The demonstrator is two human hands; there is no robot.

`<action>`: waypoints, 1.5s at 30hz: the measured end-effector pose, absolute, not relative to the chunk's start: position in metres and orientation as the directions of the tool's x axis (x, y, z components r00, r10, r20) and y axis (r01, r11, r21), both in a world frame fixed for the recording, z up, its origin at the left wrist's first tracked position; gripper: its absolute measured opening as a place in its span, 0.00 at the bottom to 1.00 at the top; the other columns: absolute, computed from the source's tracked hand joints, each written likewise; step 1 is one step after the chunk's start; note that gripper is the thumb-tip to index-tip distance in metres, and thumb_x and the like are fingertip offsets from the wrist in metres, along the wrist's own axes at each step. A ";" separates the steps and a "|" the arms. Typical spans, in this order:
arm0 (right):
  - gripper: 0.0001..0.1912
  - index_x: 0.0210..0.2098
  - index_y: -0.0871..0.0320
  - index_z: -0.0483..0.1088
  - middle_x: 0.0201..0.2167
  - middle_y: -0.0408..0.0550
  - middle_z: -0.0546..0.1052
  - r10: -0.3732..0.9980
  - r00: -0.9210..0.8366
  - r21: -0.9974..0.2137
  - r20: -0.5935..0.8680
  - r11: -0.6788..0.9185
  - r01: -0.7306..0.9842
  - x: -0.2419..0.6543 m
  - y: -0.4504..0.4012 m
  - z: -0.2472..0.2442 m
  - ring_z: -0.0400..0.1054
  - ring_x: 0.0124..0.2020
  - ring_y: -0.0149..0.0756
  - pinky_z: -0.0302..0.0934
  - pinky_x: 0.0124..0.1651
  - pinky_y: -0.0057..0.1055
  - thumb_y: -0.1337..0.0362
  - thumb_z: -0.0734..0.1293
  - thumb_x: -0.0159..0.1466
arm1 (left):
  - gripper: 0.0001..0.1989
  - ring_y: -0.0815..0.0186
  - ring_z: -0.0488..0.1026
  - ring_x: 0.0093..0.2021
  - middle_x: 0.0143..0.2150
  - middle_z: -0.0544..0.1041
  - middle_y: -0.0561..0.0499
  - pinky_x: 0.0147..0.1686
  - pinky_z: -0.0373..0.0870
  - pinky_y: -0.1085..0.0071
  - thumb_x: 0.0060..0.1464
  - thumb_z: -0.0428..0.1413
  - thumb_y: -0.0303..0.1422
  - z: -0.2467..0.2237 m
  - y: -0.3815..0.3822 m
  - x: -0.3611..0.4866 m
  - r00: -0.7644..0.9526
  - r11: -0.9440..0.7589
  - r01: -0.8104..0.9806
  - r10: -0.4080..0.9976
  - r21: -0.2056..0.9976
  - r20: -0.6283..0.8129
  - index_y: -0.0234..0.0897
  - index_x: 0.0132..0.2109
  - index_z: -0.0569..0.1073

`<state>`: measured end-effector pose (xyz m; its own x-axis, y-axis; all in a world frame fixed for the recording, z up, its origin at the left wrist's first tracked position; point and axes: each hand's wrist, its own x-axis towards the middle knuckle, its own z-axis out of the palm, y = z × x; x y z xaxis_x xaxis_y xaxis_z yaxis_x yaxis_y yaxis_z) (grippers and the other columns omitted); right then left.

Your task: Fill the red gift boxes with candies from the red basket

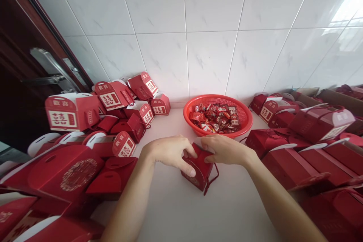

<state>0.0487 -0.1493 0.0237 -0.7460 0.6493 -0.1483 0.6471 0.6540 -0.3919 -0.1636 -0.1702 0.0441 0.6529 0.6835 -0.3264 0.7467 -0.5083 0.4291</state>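
Pale desk point(232, 211) under white tiles point(210, 56), and here the left hand point(169, 151) and right hand point(224, 149) have their fingers point(190, 154) closed around a small red cardboard gift box point(197, 172) mid-desk, with wrapped sweets point(217, 119) heaped in a red plastic basket point(218, 100) and more red gift boxes point(70, 111) piled on both sides.

Right hand point(224, 149) hides top of red box point(198, 172)

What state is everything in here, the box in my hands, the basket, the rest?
Small red gift box: held between both hands, cord hanging loose
Left hand: gripping the box's side
Right hand: gripping the box's top
Red plastic basket: upright, partly filled
Wrapped sweets: heaped inside the basket
Other red gift boxes: piled on both sides
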 end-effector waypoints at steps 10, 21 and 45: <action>0.10 0.31 0.56 0.62 0.30 0.41 0.68 0.647 -0.754 -0.409 -0.117 0.660 0.630 0.057 -0.149 0.033 0.60 0.31 0.32 0.49 0.31 0.28 0.66 0.69 0.60 | 0.11 0.68 0.67 0.30 0.30 0.75 0.54 0.29 0.58 0.73 0.55 0.54 0.33 0.040 -0.167 -0.163 0.644 -0.451 0.739 0.691 0.500 -0.328 0.39 0.34 0.81; 0.10 0.42 0.56 0.67 0.40 0.46 0.77 0.745 -0.666 -0.466 -0.038 0.577 0.671 0.075 -0.147 0.037 0.71 0.42 0.39 0.58 0.39 0.30 0.69 0.66 0.61 | 0.12 0.70 0.58 0.20 0.19 0.65 0.56 0.23 0.50 0.68 0.54 0.51 0.30 0.038 -0.172 -0.136 0.539 -0.390 0.806 0.794 0.446 -0.281 0.38 0.23 0.66; 0.10 0.37 0.60 0.78 0.40 0.52 0.78 0.658 -0.735 -0.256 -0.166 0.691 0.676 0.056 -0.161 0.031 0.71 0.42 0.41 0.58 0.38 0.29 0.74 0.65 0.63 | 0.14 0.60 0.74 0.36 0.39 0.77 0.50 0.28 0.60 0.69 0.52 0.58 0.45 0.025 -0.158 -0.141 0.315 -0.238 0.937 0.893 0.257 -0.320 0.41 0.35 0.67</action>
